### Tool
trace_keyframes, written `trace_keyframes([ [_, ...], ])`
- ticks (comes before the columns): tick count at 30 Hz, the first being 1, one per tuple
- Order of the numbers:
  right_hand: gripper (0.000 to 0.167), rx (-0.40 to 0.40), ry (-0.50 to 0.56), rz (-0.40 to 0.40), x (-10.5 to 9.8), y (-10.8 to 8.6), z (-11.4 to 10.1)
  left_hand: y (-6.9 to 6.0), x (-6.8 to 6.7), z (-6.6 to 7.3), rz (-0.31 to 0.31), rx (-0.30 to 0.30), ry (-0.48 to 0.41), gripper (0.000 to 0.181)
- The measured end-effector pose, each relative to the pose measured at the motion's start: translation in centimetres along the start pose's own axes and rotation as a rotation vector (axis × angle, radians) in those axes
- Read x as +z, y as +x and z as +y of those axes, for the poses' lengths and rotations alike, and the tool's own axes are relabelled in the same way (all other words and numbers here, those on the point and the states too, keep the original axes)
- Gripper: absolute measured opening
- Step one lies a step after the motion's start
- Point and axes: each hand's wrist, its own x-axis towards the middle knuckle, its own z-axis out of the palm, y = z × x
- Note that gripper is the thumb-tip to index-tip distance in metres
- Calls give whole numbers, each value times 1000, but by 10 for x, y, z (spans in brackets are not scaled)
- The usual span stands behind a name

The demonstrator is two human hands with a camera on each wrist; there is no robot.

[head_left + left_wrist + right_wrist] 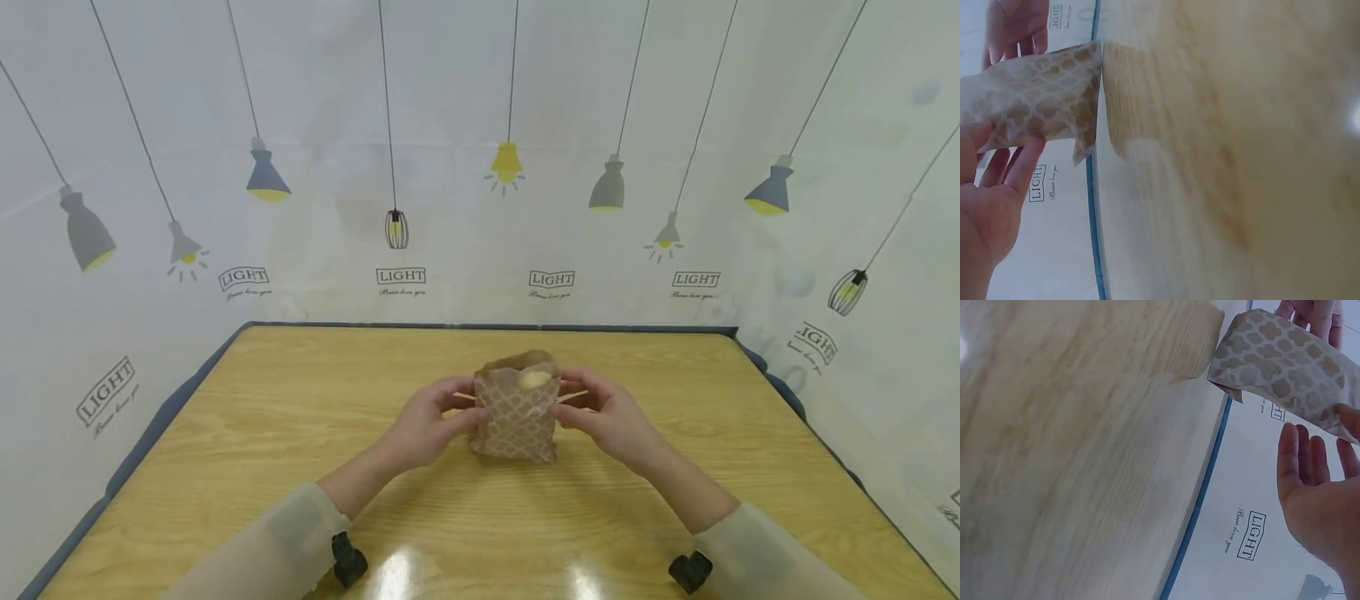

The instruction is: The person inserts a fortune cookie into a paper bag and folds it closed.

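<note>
A brown paper bag (517, 421) with a pale lattice print stands upright at the middle of the table (300, 375). Its mouth is open at the top, and a pale yellowish item (535, 380) shows there, its kind not clear. My left hand (429, 423) pinches the bag's left edge, thumb in front and fingers behind. On the opposite edge, my right hand (621, 423) holds the bag the same way; in the right wrist view its thumb presses the printed paper (1291, 359) while several fingers extend free. Whether the bag's base touches the table is unclear.
A wall covering (450, 100) printed with hanging lamps surrounds the table's back and sides. Dark blue edging (420, 325) runs along the tabletop's border. Small black devices (348, 560) sit at both sleeve cuffs.
</note>
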Motion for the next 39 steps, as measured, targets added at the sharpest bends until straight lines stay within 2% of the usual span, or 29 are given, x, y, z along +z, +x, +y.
trace_keyframes([
  [4,44,-21,-8,1,2,-2,-1,0,2,2,-15,24,-41,42],
  [6,43,-26,-11,1,3,-3,-1,0,3,2,-12,17,-72,45],
  [9,41,-15,14,4,3,-5,0,0,3,3,32,-28,-167,42],
  [12,33,4,53,12,3,-6,2,0,2,3,79,-71,-261,31],
  [15,24,9,45,18,4,-6,3,1,2,2,88,-64,-283,21],
  [21,19,6,0,41,7,-5,1,0,2,2,87,-37,-287,17],
  [23,17,5,-12,57,6,-5,-1,-1,1,2,105,-38,-282,16],
  [29,15,5,-85,52,0,-4,-3,0,0,6,162,-46,-153,12],
  [34,14,21,-101,25,-1,-3,0,1,-2,3,114,-48,-53,18],
  [36,14,17,-120,8,-2,-3,-1,1,-3,4,96,-25,-48,28],
  [39,15,11,-127,-4,-3,-3,-2,1,-1,9,92,63,-92,43],
])
